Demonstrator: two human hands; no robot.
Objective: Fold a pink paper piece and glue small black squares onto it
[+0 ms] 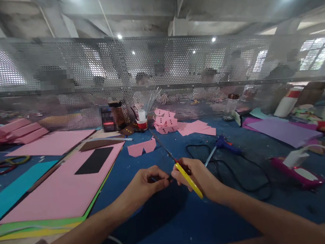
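My right hand [194, 174] is closed on scissors [187, 179] with a yellow handle, their dark blades pointing up and away. In my left hand [151, 182], thumb and fingertips pinch a small black piece [170, 178], probably paper. The right fingertips come close to that piece; whether they touch it I cannot tell. Just beyond my hands, a pink paper cutout shaped like glasses [142, 148] lies on the blue table [166, 221]. Behind it sits a pile of pink pieces with black dots [166, 121].
Left are stacked pink sheets [57, 193] with a black strip [95, 160], a turquoise sheet [22, 189] and more scissors [2, 169]. Right are a blue glue gun [228, 145] with its cable, a pink power strip [298, 172] and purple sheets [286, 131]. A perforated screen [170, 60] rises behind.
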